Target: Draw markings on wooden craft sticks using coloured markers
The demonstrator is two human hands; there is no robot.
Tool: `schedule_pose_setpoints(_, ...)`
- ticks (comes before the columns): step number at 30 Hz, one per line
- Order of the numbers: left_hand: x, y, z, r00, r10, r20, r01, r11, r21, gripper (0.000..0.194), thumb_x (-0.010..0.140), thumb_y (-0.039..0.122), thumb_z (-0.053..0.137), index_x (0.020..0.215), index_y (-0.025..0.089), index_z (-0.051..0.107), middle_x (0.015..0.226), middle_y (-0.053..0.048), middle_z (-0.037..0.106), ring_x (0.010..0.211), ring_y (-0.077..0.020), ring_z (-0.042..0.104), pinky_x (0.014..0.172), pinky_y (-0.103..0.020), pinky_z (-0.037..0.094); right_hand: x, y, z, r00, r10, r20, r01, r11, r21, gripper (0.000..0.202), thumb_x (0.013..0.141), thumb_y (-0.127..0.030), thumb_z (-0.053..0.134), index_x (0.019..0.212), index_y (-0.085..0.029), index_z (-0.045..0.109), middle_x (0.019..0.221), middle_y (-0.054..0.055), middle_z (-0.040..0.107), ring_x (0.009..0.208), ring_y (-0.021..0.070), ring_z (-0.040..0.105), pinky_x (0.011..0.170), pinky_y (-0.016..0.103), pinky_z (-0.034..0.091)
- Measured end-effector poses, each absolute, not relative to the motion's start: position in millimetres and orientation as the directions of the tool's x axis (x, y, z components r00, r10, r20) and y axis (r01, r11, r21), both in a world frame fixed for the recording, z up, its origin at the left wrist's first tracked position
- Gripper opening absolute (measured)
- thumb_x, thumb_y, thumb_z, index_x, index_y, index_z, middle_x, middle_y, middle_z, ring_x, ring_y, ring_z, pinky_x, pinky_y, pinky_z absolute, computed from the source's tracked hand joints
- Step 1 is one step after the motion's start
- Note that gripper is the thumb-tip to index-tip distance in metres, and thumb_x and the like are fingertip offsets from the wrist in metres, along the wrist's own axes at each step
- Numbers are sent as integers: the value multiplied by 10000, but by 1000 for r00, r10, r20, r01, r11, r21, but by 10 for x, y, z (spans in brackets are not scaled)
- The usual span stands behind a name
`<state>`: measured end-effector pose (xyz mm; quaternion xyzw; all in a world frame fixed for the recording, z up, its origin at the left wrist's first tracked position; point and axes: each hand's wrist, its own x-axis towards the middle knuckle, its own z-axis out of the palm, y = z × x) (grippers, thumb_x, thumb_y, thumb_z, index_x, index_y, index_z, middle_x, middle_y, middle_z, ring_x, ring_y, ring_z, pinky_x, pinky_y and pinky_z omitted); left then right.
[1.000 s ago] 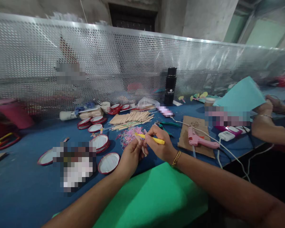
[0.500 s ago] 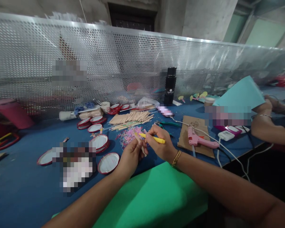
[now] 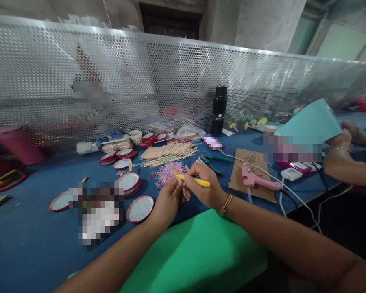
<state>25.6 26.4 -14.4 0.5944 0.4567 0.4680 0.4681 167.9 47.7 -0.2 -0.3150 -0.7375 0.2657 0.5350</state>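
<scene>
The left hand (image 3: 167, 200) pinches the wooden stick (image 3: 178, 179) between its fingers above the tabletop (image 3: 45, 244), the right hand (image 3: 206, 190) likewise pinches the yellow marker (image 3: 201, 182) near the stick's tip; clean marking likely requires bracing the stick and light strokes.

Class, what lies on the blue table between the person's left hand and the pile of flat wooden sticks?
In the head view, a tangled heap of small colourful bands lies between the left hand and the wooden sticks.
</scene>
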Motion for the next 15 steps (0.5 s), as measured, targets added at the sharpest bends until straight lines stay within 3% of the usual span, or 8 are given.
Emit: schedule_pose_setpoints(15,263,260,-134,138,984,114,99,-128,987,363,891,460,501,659,189,567,533,40,514,463,-95,394,458,-218,291,1691,491,-4,-201,745,636,188,666,-722,166,878,-219,526,716,-220,488,508,-64,620,485,103,603,551,210,473)
